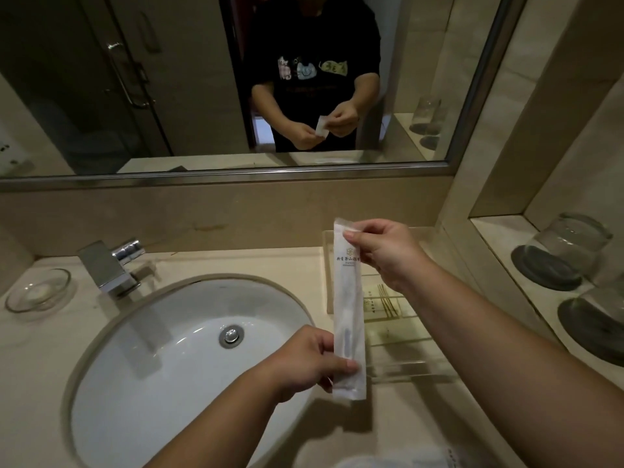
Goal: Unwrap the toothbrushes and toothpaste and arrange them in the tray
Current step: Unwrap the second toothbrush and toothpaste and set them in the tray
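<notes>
Beige stone desk point(40, 366) with white oval sink point(169, 366). Clear plastic tray point(415, 374) on the desk right of the sink. Held in the air between sink and tray: long white sealed toothbrush packet point(349, 298), gold emblem and Chinese characters near its top, partly covered, unreadable. Top pinched by right hand point(385, 255), lower end by left hand point(304, 361).

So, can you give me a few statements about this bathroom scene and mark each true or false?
1. Both hands pinch the white packet, the left hand its lower end, the right hand its upper end. True.
2. The white packet is torn open and empty. False: it looks closed, a toothbrush faintly visible inside.
3. The glass dish sits right of the sink. False: it sits left, beside the faucet.
4. Glasses stand on dark coasters in the niche. True.
</notes>
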`<state>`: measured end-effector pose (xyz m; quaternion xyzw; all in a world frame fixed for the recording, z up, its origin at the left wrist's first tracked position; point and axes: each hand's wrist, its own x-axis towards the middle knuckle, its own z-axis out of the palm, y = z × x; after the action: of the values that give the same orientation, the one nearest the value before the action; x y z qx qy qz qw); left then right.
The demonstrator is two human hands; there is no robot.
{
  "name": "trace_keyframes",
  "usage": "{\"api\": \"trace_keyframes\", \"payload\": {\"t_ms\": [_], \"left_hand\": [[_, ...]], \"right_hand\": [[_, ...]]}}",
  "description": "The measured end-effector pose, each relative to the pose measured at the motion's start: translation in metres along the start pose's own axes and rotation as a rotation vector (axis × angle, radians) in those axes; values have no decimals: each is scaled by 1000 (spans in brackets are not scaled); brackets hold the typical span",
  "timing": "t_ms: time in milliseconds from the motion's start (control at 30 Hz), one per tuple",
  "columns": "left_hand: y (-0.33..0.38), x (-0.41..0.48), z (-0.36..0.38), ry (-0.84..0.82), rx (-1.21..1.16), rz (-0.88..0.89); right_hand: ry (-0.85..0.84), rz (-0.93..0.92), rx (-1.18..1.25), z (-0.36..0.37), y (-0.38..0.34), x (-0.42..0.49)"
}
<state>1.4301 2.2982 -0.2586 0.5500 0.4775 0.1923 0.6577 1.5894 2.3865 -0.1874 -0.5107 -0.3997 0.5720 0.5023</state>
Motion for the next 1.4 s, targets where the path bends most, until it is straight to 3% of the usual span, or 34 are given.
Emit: {"api": "trace_keyframes", "payload": {"t_ms": [267, 467, 933, 1133, 1233, 1400], "left_hand": [[2, -1, -2, -10, -19, 38], [7, -1, -10, -21, -14, 49], [8, 3, -11, -50, -22, 40], [10, 0, -7, -69, 16, 19], [25, 1, -6, 14, -58, 48], [82, 16, -17, 262, -295, 251]], "right_hand": [[63, 3, 37, -10, -8, -1], [-72, 88, 43, -12, -2, -6], [-75, 132, 138, -16, -13, -11], [18, 94, 151, -16, -3, -13], [50, 61, 154, -14, -6, -14], [15, 89, 89, -5, -15, -20]]}}
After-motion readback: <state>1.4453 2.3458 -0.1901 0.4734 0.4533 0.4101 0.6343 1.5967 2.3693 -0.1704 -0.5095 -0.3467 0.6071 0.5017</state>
